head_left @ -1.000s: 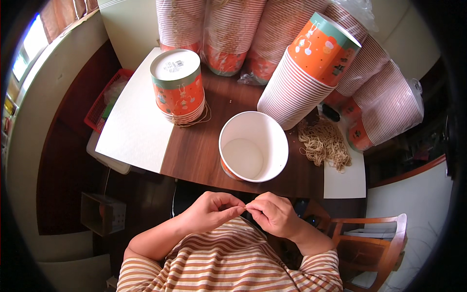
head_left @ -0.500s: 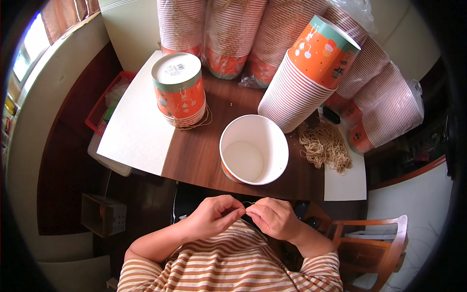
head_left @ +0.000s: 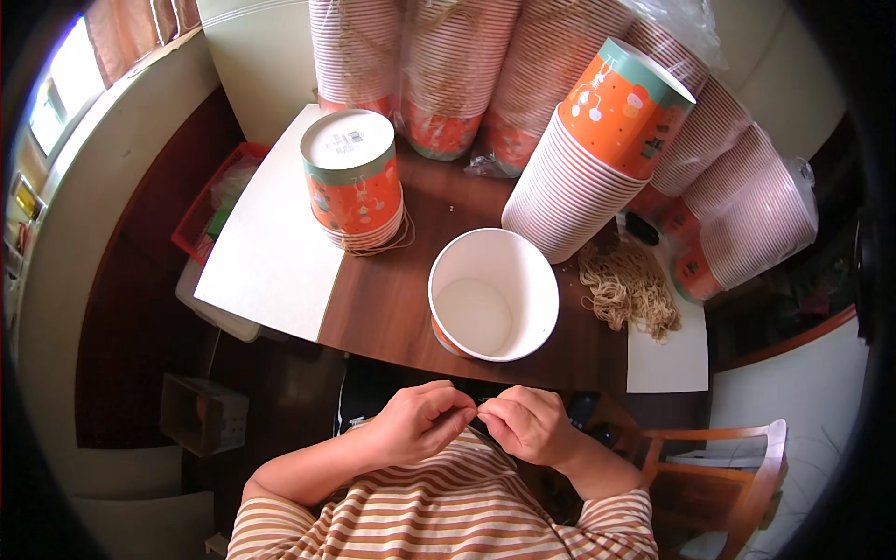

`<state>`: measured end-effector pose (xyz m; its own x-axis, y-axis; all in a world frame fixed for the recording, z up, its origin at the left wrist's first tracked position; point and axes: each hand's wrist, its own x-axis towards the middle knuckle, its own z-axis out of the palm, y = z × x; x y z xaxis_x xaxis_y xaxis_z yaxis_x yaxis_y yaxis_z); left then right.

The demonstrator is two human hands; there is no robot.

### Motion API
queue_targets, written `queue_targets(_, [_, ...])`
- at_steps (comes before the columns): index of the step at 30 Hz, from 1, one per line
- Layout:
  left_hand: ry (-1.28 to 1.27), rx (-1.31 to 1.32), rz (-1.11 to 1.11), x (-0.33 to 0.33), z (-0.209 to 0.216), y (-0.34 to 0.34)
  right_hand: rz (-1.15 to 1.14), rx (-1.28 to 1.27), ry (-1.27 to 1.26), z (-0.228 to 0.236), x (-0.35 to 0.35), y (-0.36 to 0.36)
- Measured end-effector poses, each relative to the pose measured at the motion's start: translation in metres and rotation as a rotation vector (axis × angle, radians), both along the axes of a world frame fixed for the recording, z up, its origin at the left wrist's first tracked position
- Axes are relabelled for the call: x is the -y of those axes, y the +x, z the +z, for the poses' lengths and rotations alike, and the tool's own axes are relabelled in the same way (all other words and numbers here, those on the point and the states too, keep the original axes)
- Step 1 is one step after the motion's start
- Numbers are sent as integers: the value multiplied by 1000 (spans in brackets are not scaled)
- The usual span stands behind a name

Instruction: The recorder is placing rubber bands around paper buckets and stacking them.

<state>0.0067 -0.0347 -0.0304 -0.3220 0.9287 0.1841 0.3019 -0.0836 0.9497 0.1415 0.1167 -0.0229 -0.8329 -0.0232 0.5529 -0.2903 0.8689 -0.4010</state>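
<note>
My left hand [head_left: 423,422] and my right hand [head_left: 525,422] meet in front of my body, just off the table's near edge. Both are closed in a pinch, fingertips nearly touching, with a thin beige string barely showing between them. Ahead of them an open white paper bucket [head_left: 495,294] stands upright, its inside bare. To its right a pile of tan strings [head_left: 627,289] lies loose on the table. A short stack of orange and green paper buckets [head_left: 353,191] sits upside down at the left, with string around its lower rims.
A tall leaning stack of upside-down buckets [head_left: 586,154] rises behind the open one. Several plastic-wrapped stacks [head_left: 453,70] line the table's back and right. A small black object [head_left: 640,229] lies by the strings. A red basket [head_left: 201,229], a cardboard box [head_left: 205,415] and a wooden chair [head_left: 719,467] surround the table.
The whole view has shifted slightly, so the table's things appear a little lower and to the right. My hands keep their pinch; less of the string shows between them.
</note>
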Motion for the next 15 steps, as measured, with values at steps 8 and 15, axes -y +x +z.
queue_targets(8, [68,-132,-2,0,-2,1,11,34,-59,-1,0,0])
queue_targets(15, [309,-395,33,-5,-9,-1,51,201,-373,5,0,1])
